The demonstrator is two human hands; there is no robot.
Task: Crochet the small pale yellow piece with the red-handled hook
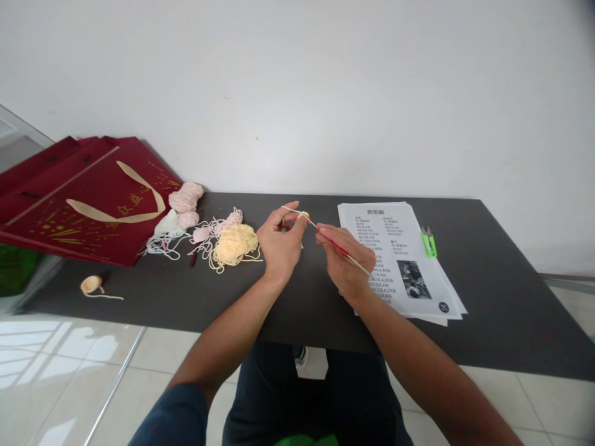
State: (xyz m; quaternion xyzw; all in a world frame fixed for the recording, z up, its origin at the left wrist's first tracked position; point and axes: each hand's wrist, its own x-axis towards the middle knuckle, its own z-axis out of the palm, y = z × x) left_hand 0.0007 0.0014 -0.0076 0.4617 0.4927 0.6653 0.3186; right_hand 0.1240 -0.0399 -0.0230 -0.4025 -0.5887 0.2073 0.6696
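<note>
My left hand (pixel 282 244) is closed, pinching a small piece of yellow crochet work (pixel 304 215) between thumb and fingers. A strand of yarn runs over its raised index finger. My right hand (pixel 348 266) grips a crochet hook (pixel 333 241) with a red handle, held somewhat like a pen. The hook's tip meets the yellow work at my left fingertips; the exact stitch is too small to make out. Just left of my left hand lies a loose ball of yellow yarn (pixel 235 244). Printed sheets (pixel 372 232) lie partly beneath my right hand and forearm.
Green-handled thread snips (pixel 428 241) rest at the sheets' right edge. Pink yarn (pixel 186 197) and white yarn (pixel 168 226) lie by a dark red bag (pixel 88 198) on the left. A small cream crocheted cup shape (pixel 91 284) with a tail sits near the dark table's (pixel 506 297) front left.
</note>
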